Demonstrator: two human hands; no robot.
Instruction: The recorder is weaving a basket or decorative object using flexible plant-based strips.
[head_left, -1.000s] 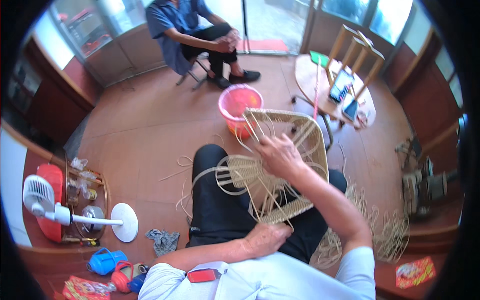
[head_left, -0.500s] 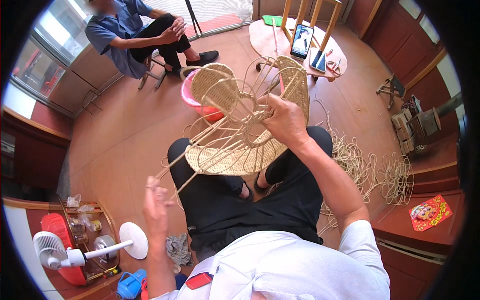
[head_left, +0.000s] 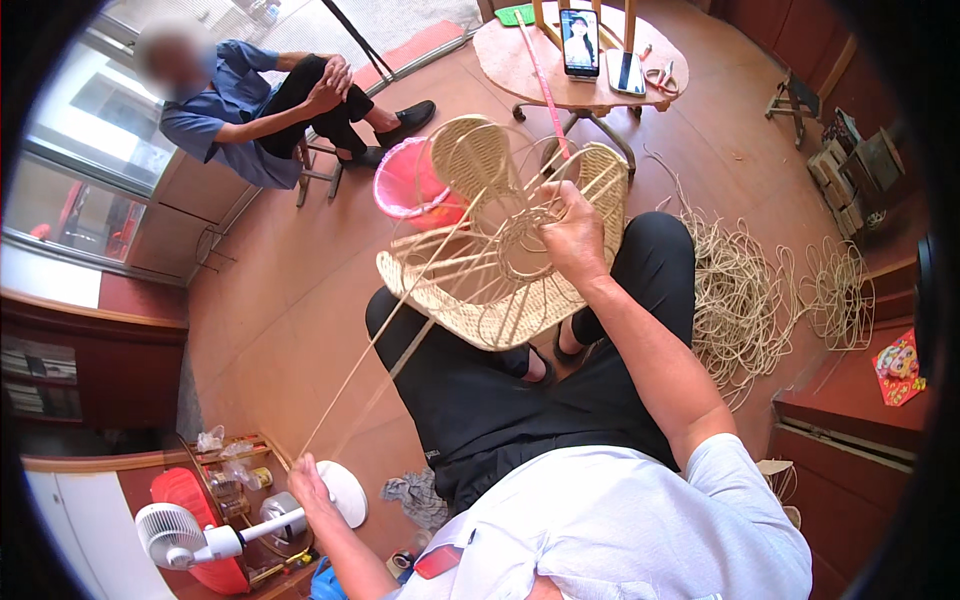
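A pale woven piece [head_left: 575, 310] with curved panels, loops and radiating loose strands is held above my knees. My right hand [head_left: 572, 238] grips it at the coiled ring in its middle. A long strand [head_left: 356, 370] runs from the piece down to the lower left, where my left hand [head_left: 310, 485] has it pinched between the fingers. A pink bucket [head_left: 400, 185] stands behind the piece, partly hidden by it.
A person [head_left: 230, 115] sits on a stool at upper left. A round table [head_left: 510, 70] holds phones, pliers and a wooden frame. Tangled cord [head_left: 735, 300] lies right of my legs. A white fan [head_left: 172, 535] and wooden rack [head_left: 265, 440] are at lower left.
My left hand has moved from near my lap out to the lower left, drawing a strand long. The woven piece has turned in my right hand, and the view has shifted.
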